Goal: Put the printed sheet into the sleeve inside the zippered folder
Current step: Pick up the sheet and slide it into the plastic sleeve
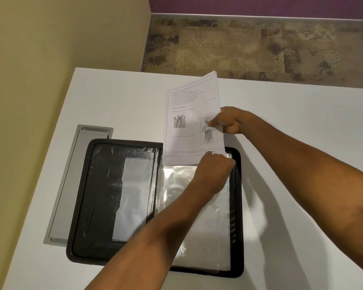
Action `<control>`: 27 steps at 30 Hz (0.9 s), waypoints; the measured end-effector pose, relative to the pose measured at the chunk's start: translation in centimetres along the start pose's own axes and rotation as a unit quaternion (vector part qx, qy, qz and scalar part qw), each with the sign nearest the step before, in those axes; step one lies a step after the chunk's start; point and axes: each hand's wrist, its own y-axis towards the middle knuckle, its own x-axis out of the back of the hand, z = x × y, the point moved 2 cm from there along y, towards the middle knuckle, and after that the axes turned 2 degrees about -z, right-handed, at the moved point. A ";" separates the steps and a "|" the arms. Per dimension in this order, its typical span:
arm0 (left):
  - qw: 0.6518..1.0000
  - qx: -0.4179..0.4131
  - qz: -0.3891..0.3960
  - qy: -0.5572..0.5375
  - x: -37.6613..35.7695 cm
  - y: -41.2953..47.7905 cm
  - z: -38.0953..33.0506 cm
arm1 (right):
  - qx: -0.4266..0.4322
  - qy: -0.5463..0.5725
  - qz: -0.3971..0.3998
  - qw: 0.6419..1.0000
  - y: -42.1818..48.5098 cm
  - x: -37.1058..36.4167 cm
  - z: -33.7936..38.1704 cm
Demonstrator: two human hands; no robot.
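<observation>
A black zippered folder [96,193] lies open on the white table. Its right half holds a clear plastic sleeve [176,185]. The printed sheet [189,122], white with text and two diagrams, stands tilted above the sleeve's top edge, its lower edge at the sleeve's mouth. My right hand [228,122] pinches the sheet's right edge, thumb on the front. My left hand [214,172] reaches across the sleeve and grips its top right corner beside the sheet's lower corner. Whether the sheet's edge is inside the sleeve is hidden.
The folder's left half carries a white insert [132,197] in a black pocket. A grey cable hatch [71,185] is set into the table [302,143] along the folder's left side. The table's left edge meets a yellow wall; patterned carpet lies beyond the far edge.
</observation>
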 end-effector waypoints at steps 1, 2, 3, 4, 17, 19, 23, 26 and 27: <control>1.000 -0.008 0.001 0.008 0.1 -0.1 -0.4 | 0.000 0.002 0.000 1.000 0.0 -0.1 -0.1; 1.000 -0.019 0.001 0.013 0.0 -0.2 -0.8 | 0.002 0.003 0.001 1.000 0.0 -0.2 -0.1; 0.999 -0.026 0.000 0.021 -0.1 -0.4 -1.1 | 0.006 0.002 0.003 1.000 0.0 -0.3 -0.2; 0.999 -0.030 -0.006 0.031 -0.3 -0.5 -1.3 | 0.010 0.000 0.003 1.000 0.0 -0.3 -0.3; 0.977 -0.074 -0.201 -0.011 -2.3 -2.1 0.0 | 0.059 -0.008 0.030 0.998 -1.3 0.7 0.3; 0.967 0.003 -0.247 -0.062 -2.1 -2.6 1.2 | 0.062 -0.016 0.038 0.997 -1.2 0.7 0.2; 0.934 0.235 -0.240 -0.119 -2.0 -4.2 7.1 | 0.081 -0.038 0.037 0.995 -1.3 1.2 -0.1; 0.959 0.228 -0.152 -0.070 -1.9 -5.1 10.7 | 0.089 -0.046 0.039 0.994 -1.5 1.8 -0.5; 0.966 0.208 -0.139 -0.068 -1.7 -5.2 11.1 | 0.087 -0.048 0.039 0.994 -1.6 1.9 -0.8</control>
